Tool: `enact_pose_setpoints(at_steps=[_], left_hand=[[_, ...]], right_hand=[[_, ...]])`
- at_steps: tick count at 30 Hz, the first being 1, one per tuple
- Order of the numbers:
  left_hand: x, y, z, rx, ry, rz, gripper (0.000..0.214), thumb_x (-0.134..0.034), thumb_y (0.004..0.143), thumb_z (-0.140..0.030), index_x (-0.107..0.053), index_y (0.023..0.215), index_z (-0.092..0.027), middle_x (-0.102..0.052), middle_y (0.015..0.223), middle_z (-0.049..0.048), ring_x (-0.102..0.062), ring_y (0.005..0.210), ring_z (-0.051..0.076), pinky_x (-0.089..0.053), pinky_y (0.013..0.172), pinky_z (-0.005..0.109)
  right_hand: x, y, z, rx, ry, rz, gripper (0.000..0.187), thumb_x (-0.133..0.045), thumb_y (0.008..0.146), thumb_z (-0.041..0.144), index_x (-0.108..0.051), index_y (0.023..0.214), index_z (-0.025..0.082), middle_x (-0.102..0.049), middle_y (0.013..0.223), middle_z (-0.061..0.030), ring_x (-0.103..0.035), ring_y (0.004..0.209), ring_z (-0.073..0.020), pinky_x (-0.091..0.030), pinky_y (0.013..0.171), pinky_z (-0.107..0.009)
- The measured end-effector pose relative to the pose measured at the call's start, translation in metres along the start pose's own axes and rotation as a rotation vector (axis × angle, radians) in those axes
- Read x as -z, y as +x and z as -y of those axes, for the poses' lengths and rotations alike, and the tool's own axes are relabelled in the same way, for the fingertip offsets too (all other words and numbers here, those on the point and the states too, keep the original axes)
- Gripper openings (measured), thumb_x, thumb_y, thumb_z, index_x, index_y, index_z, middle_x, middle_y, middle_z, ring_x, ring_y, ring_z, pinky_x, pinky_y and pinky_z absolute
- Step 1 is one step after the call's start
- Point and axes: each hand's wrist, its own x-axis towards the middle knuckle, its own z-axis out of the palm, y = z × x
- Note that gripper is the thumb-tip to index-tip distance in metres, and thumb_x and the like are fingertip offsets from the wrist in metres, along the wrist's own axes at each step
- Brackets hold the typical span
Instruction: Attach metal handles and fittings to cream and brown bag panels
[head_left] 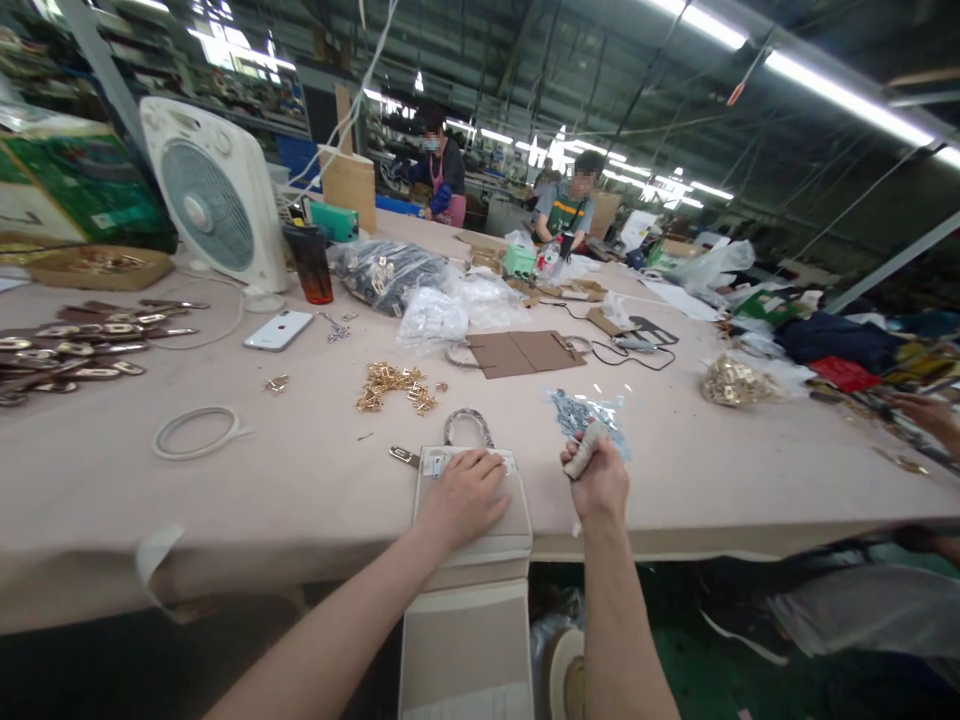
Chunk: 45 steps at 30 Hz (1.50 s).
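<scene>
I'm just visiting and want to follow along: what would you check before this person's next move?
1. Left hand on the bag: ok, resting on its upper part.
2. Bag wholly on the table: not ok, its lower part hangs past the edge.
3. Gold pieces apart from the bag: ok, piled beyond it.
4. Silvery pieces near the right hand: ok, heaped just beyond it.
5. Pale item at the right hand identified: cannot tell.

Pale table [300,500]: beige handbag [487,548] across front edge, gold fittings [390,380], silvery pieces [579,412], tape roll [186,455], phone [278,331], brown panel [521,354]
</scene>
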Motion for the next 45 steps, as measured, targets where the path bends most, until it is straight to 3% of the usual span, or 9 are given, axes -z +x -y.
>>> enact_pose_setpoints(at_steps=[4,9,14,18,23,32,36,41,45], left_hand=[[0.0,0.003,-0.003,0.004,-0.005,-0.003,0.033,-0.068,0.093,-0.033,-0.063,0.125,-0.027,-0.066,0.134,0.006,-0.053,0.131,0.028,-0.043,0.112,0.048],[-0.001,0.005,-0.001,0.003,-0.007,0.001,0.034,-0.069,0.092,-0.035,-0.064,0.124,-0.027,-0.065,0.136,0.0067,-0.053,0.131,0.028,-0.043,0.11,0.049],[-0.001,0.005,0.0,0.024,-0.018,0.0,0.035,-0.069,0.092,-0.036,-0.064,0.125,-0.027,-0.065,0.136,0.0053,-0.053,0.131,0.028,-0.043,0.111,0.049],[-0.001,0.005,0.001,0.032,-0.042,-0.011,0.036,-0.07,0.091,-0.035,-0.065,0.126,-0.028,-0.066,0.136,0.0056,-0.053,0.13,0.028,-0.043,0.112,0.049],[-0.002,0.006,0.002,0.049,-0.062,-0.016,0.035,-0.07,0.091,-0.034,-0.064,0.125,-0.027,-0.066,0.137,0.006,-0.054,0.13,0.028,-0.042,0.113,0.049],[-0.004,0.005,0.005,0.067,-0.061,-0.011,0.031,-0.067,0.093,-0.036,-0.063,0.122,-0.024,-0.066,0.137,0.0071,-0.055,0.129,0.029,-0.043,0.111,0.048],[-0.003,0.006,0.006,0.08,-0.072,-0.009,0.031,-0.065,0.095,-0.039,-0.061,0.121,-0.023,-0.066,0.134,0.0086,-0.056,0.127,0.029,-0.044,0.108,0.047],[-0.005,0.004,0.008,0.084,-0.072,0.008,0.035,-0.069,0.091,-0.038,-0.06,0.122,-0.023,-0.065,0.134,0.0088,-0.055,0.127,0.029,-0.045,0.107,0.047],[-0.008,0.002,0.008,0.106,-0.038,-0.011,0.052,-0.068,0.09,-0.037,-0.054,0.137,-0.02,-0.058,0.147,0.011,-0.048,0.139,0.03,-0.039,0.115,0.048]], right_hand=[[-0.047,0.009,-0.007,-0.102,0.249,0.032,0.035,-0.068,0.082,0.054,-0.057,0.094,0.023,-0.04,0.062,0.0112,-0.036,0.047,-0.006,-0.031,0.045,-0.018],[-0.076,0.014,-0.028,-0.062,0.203,0.061,0.029,-0.071,0.073,0.041,-0.052,0.084,0.022,-0.047,0.067,0.0083,-0.044,0.053,-0.007,-0.04,0.052,-0.021],[-0.075,0.006,-0.033,0.015,0.125,0.028,0.037,-0.065,0.083,0.052,-0.045,0.073,0.023,-0.034,0.058,0.0108,-0.03,0.043,-0.0056,-0.027,0.043,-0.02],[-0.069,-0.013,-0.032,0.154,0.105,0.023,0.037,-0.063,0.087,0.051,-0.045,0.072,0.023,-0.037,0.059,0.0086,-0.034,0.045,-0.0071,-0.029,0.044,-0.022],[-0.074,-0.035,-0.04,0.268,0.072,-0.007,0.04,-0.052,0.094,0.053,-0.041,0.068,0.024,-0.029,0.052,0.0098,-0.025,0.039,-0.0076,-0.023,0.043,-0.023],[-0.083,-0.043,-0.06,0.431,0.071,-0.051,0.037,-0.046,0.099,0.043,-0.045,0.068,0.024,-0.03,0.051,0.0088,-0.025,0.04,-0.0084,-0.025,0.044,-0.023],[-0.087,-0.037,-0.063,0.417,0.071,-0.044,0.036,-0.047,0.1,0.04,-0.047,0.068,0.023,-0.033,0.051,0.0087,-0.029,0.039,-0.0073,-0.026,0.043,-0.022],[-0.097,-0.019,-0.062,0.258,-0.081,-0.014,0.036,-0.053,0.096,0.043,-0.051,0.067,0.022,-0.035,0.049,0.0093,-0.032,0.038,-0.0066,-0.025,0.039,-0.02],[-0.106,-0.009,-0.061,0.168,-0.168,0.028,0.039,-0.056,0.094,0.048,-0.052,0.066,0.021,-0.036,0.046,0.0096,-0.031,0.037,-0.0063,-0.025,0.037,-0.02]])
